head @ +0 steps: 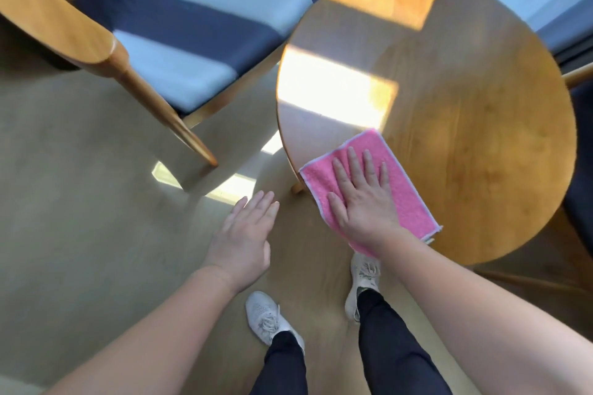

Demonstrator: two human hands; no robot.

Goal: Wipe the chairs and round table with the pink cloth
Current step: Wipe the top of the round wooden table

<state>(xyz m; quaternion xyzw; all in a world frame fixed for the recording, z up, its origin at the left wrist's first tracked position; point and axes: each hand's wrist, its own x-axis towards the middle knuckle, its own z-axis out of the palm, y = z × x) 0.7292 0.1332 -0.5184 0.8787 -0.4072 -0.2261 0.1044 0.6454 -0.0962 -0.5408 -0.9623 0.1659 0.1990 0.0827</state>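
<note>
Head view: right hand (pixel 362 202) presses flat-fingered on fuzzy white-edged pink cloth (pixel 407 199) atop round table (pixel 465 106); left hand (pixel 244 234) hovers, fingers straight.

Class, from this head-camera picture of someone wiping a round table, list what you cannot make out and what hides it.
All in the head view:
Middle of the pink cloth: covered by the flat right hand.
Legs of the round table: mostly hidden under its top.
Second chair: cut off by the right edge.
Near chair: blurred, back cut off top left.
</note>
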